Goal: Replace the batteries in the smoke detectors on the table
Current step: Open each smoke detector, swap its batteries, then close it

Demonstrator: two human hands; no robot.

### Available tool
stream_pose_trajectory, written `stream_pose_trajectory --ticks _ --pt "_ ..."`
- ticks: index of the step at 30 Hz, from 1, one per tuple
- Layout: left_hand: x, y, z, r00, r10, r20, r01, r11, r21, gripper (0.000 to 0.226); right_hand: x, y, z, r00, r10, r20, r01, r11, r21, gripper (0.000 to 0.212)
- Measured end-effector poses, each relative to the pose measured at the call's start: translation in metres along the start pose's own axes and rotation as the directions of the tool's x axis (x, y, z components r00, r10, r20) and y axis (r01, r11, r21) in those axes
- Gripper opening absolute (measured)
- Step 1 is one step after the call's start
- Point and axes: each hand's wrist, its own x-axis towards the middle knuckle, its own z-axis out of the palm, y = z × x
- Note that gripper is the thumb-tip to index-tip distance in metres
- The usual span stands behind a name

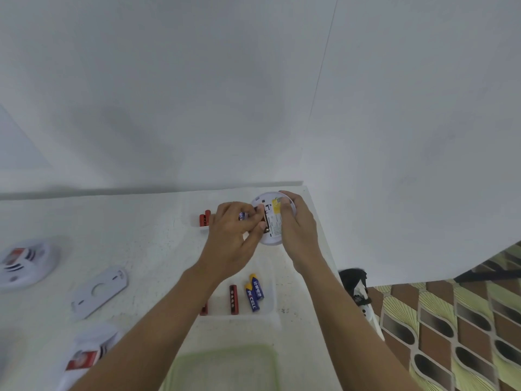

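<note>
White speckled surface (135, 221) against a bare white wall; the person is working at its far right corner.

Left hand (234, 241): fingers (255, 218) curled tight, pinching a blue battery (241, 216). Only a strip of its label shows between them, so how it lies can't be read. The fingertips touch the battery slot (265, 221) of the smoke detector (262, 199), which lies face down, back up. Something dark red-brown sits in the slot; old cell or contacts, can't tell.

Right hand (298, 235): fingers wrapped round the detector's far and right rim, thumb laid on the yellow label (275, 210), holding the body down.

What the next move turns on — the slot lies just right of the left fingertips, at the detector's left side, with its long axis running from the person toward the wall. Judgement: the battery has to be turned to that line and pressed in. The left hand is nearer and has the cell; the right only steadies.

Outward: a pair of red batteries (205, 219) on the surface just left of the left hand, probably the old ones. Nearer the person, partly under the left forearm, a clear tray (270, 280) holds two blue spares (254, 293) and a red cell (233, 299). Well to the left lie a loose mounting plate (98, 290), a second detector (25, 263) and a third detector (84, 355) — judged to be waiting their turn.
</note>
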Motion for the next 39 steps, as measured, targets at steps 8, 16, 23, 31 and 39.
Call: stream_pose_trajectory --ticks 8,16,23,31,39 --pt "0.044 -0.019 -0.041 0.923 -0.362 0.129 0.384 0.855 -0.349 0.024 0.002 -0.005 -0.003 1.000 -0.020 0.005 0.020 0.999 -0.050 0.027" --pt "0.077 -0.056 -0.020 0.683 -0.517 0.516 0.360 0.853 0.377 0.022 0.000 0.000 -0.009 1.000 0.002 -0.019 -0.003 0.997 -0.071 0.025" --pt "0.084 -0.049 -0.015 0.644 -0.569 0.511 0.413 0.821 0.394 0.027 -0.002 0.000 -0.018 1.000 0.015 -0.022 -0.016 0.998 -0.067 0.025" --pt "0.068 -0.030 -0.031 0.809 -0.512 0.288 0.555 0.827 -0.087 0.023 -0.007 0.000 -0.022 0.999 0.007 -0.049 -0.010 0.998 -0.054 0.024" --pt "0.027 0.023 -0.049 0.943 -0.231 0.240 0.293 0.917 -0.271 0.013 -0.016 -0.006 -0.013 0.998 -0.013 -0.062 0.011 0.999 -0.042 0.022"
